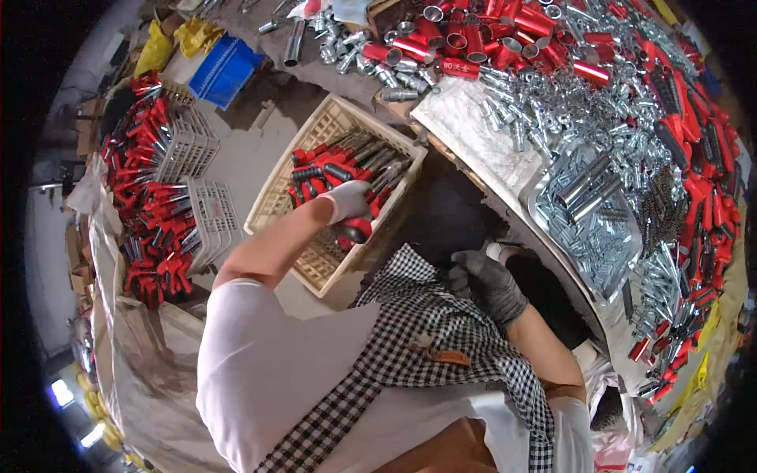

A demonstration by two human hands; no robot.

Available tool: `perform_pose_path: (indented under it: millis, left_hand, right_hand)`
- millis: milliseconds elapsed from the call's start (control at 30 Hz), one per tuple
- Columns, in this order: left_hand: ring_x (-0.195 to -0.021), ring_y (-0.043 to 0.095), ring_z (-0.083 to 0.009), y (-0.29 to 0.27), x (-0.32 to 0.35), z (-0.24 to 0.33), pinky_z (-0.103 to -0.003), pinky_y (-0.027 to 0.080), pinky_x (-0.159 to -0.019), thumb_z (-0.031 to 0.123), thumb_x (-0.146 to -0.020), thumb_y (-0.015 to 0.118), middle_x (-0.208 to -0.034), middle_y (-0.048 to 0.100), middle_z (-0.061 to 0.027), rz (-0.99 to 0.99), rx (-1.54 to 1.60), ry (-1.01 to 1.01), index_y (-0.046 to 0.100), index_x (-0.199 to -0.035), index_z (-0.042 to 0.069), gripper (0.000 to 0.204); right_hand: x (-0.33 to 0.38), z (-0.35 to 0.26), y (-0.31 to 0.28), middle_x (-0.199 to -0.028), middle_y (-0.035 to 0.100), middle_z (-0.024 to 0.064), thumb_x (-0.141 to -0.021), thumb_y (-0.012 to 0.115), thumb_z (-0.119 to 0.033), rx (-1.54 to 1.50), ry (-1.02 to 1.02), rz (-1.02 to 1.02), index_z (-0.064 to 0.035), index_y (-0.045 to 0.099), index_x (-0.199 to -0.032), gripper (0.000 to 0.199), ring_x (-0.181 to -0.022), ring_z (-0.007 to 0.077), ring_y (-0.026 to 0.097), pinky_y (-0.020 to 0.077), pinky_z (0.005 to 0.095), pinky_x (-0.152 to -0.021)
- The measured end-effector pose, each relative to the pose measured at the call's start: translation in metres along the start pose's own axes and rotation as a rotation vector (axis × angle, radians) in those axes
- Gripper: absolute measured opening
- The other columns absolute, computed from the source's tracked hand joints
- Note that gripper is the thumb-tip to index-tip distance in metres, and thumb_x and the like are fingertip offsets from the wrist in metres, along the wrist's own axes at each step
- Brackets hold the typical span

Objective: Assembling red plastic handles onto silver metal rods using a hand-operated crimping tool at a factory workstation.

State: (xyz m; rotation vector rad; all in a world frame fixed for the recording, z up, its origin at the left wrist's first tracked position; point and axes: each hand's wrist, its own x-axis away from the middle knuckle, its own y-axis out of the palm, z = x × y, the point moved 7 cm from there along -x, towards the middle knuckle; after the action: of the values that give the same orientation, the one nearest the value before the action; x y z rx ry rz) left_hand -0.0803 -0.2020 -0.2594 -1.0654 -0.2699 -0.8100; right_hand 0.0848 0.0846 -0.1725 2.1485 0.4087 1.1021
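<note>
Your left hand (344, 201), in a white glove, sits just left of the frame's centre with its grip closed around a red and black handled tool (354, 229), held over the near corner of a beige plastic crate (277, 197). More red and black tools lie in the upper part of that crate, some with metal shafts showing.

Your right hand (487, 284), in a dark glove, is right of centre and lower, resting at the edge of the checked cloth (430, 331) across your lap; its fingers are curled, but you cannot tell from here whether they hold anything.

The surface (465, 134) in the upper right carries heaps of silver metal sleeves, red tubes and red-handled parts. At the left of the frame, white baskets (193, 146) stand among more red tools.
</note>
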Motion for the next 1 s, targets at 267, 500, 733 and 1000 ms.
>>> perform_pose_path:
  millis: [267, 500, 733, 1000]
  left_hand:
    - [-0.076, 0.072, -0.026, 0.036, -0.08, 0.04, -0.036, 0.055, -0.064, 0.016, -0.068, 0.067, -0.078, 0.072, -0.0146, -0.236, -0.826, 0.085, 0.076, -0.08, 0.008, 0.017]
    - [-0.076, 0.07, -0.0323, 0.049, -0.067, 0.012, -0.044, 0.056, -0.067, 0.02, -0.078, 0.059, -0.079, 0.071, -0.0151, 0.137, -0.514, 0.14, 0.072, -0.081, 0.008, 0.018]
    - [-0.088, 0.065, -0.0393, 0.036, -0.066, 0.012, -0.048, 0.051, -0.079, 0.026, -0.088, 0.052, -0.093, 0.068, -0.0213, 0.593, -0.416, 0.167, 0.068, -0.096, 0.004, 0.028]
    - [-0.086, 0.065, -0.0353, -0.075, 0.041, 0.177, -0.041, 0.051, -0.081, 0.003, -0.086, 0.059, -0.094, 0.069, -0.0189, 0.995, 0.05, 0.399, 0.068, -0.102, -0.002, 0.019]
  right_hand:
    - [0.021, -0.02, -0.018, -0.101, 0.064, 0.0102, -0.092, 0.061, -0.014, 0.139, -0.296, 0.189, -0.0018, 0.059, -0.12, 0.031, -0.089, 0.0214, 0.061, 0.0506, 0.0331, -0.08]
    - [0.039, -0.016, -0.036, -0.108, 0.064, 0.01, -0.09, 0.063, -0.012, 0.672, -0.443, 0.344, 0.0, 0.062, -0.118, 0.03, -0.099, 0.0171, 0.061, 0.0512, 0.0289, -0.084]
    - [0.09, -0.048, -0.005, -0.108, 0.065, 0.0113, -0.089, 0.066, -0.032, 1.13, -0.58, 0.479, -0.0062, 0.062, -0.12, 0.04, -0.101, 0.0243, 0.062, 0.0491, 0.0365, -0.091]
    - [0.275, -0.114, -0.053, -0.109, 0.068, 0.0134, -0.083, 0.072, -0.015, 0.885, -0.813, 0.953, -0.004, 0.065, -0.114, 0.034, -0.098, 0.0212, 0.067, 0.0528, 0.0346, -0.086]
